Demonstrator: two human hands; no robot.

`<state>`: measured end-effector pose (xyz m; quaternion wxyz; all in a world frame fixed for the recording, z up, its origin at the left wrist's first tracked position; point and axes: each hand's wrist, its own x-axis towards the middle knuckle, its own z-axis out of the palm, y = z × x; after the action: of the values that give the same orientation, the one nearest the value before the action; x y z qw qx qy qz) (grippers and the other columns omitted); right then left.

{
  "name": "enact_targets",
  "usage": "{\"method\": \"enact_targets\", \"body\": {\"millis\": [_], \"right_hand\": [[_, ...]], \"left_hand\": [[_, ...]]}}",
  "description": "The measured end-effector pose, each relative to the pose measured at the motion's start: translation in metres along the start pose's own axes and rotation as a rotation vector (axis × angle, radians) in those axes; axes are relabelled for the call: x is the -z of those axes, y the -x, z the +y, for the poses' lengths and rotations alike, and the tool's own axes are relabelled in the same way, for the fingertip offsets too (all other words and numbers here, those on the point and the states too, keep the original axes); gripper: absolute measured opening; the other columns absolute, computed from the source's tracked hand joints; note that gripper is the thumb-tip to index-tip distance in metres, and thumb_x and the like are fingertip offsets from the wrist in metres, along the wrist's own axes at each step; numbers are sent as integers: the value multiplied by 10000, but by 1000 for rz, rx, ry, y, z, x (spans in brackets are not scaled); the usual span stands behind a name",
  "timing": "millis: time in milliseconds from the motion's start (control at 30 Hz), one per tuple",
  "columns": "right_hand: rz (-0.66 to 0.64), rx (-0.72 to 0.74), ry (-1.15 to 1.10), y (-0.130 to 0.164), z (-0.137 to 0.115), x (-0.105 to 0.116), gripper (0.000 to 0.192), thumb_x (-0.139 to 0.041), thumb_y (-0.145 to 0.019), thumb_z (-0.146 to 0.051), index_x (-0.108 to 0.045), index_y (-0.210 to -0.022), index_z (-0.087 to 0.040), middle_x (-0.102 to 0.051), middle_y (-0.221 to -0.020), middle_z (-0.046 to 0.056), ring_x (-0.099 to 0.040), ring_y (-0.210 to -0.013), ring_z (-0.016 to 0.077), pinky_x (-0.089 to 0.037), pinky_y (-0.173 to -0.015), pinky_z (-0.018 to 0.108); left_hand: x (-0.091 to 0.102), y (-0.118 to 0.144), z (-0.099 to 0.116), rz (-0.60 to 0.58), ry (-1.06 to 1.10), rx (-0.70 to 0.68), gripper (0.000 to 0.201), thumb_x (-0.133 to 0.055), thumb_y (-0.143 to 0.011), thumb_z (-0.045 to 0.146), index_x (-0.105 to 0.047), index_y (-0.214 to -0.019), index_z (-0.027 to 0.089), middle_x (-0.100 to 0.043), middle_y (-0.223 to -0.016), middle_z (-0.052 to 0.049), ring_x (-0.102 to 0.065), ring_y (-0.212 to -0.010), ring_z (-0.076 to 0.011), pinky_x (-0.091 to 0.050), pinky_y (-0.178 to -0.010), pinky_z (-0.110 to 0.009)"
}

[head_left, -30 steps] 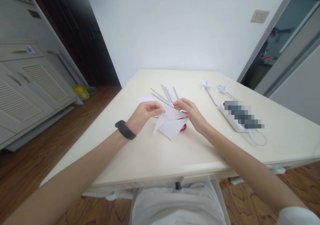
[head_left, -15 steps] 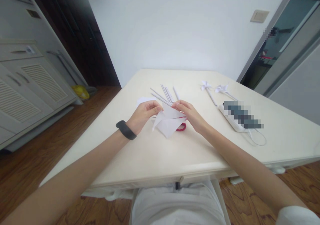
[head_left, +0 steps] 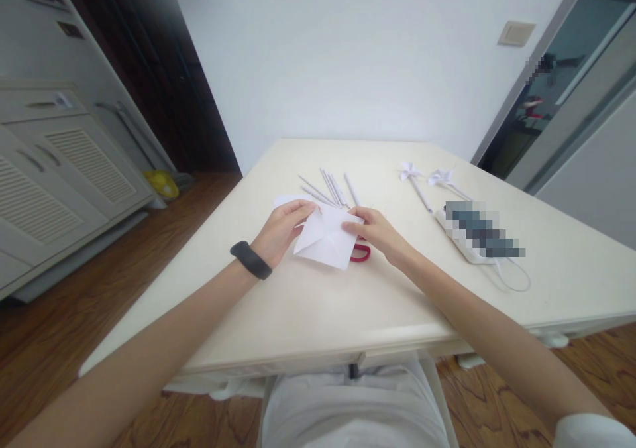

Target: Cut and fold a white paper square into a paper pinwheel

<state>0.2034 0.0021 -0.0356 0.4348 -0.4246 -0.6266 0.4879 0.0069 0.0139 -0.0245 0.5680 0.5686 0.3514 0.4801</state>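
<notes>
A square of white paper (head_left: 325, 239) with cuts or creases running toward its middle is held up between my two hands over the table. My left hand (head_left: 287, 230) pinches its upper left edge, and a black band circles that wrist. On the opposite side, my right hand (head_left: 375, 231) grips the paper with the thumb on top and the fingers behind. Red-handled scissors (head_left: 361, 254) lie under and beside the paper, their blades hidden. Behind the left hand, another white sheet (head_left: 285, 200) lies partly covered.
Several rolled white paper sticks (head_left: 332, 186) lie beyond my hands. Two paper pinwheels on sticks, one (head_left: 409, 171) left of the other (head_left: 441, 177), rest at the back right. Nearer stands a white device (head_left: 460, 239) with a blurred top and a cable (head_left: 517, 285).
The paper has turned and flattened between my hands, its cut flaps now lying closer together. My right fingers have shifted their hold, with the thumb now on the paper's face.
</notes>
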Motion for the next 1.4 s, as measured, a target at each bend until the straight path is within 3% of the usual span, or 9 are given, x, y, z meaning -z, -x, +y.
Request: {"method": "enact_targets", "body": {"millis": [500,967,1400], "right_hand": [[6,-5,65,0,1,-3,112,-573,-716,-268,-533,-753,-170,-518,-657,-23,-489,-595,110,-367,-537,219],[75,-50,-5,-2,1,-2,116,-589,-720,-268,-540,-772,-177,-589,-697,7,-570,-655,132,-448,-591,235],[92,10,44,0,-3,-3,121,-606,-715,-272,-564,-788,-185,-551,-721,-4,-554,-659,131,-446,-581,234]], "left_hand": [[1,-1,0,66,-114,-17,217,-572,-770,389,-615,-763,177,-596,-834,-26,-532,-806,-158,-391,-697,-262],[2,-2,1,78,-52,-37,213,-590,-778,378,-604,-808,168,-593,-887,-37,-551,-837,-154,-413,-727,-272],[-4,2,5,-14,-168,47,147,-600,-757,265,-586,-864,165,-594,-820,-18,-560,-795,-149,-422,-768,-309]]}}
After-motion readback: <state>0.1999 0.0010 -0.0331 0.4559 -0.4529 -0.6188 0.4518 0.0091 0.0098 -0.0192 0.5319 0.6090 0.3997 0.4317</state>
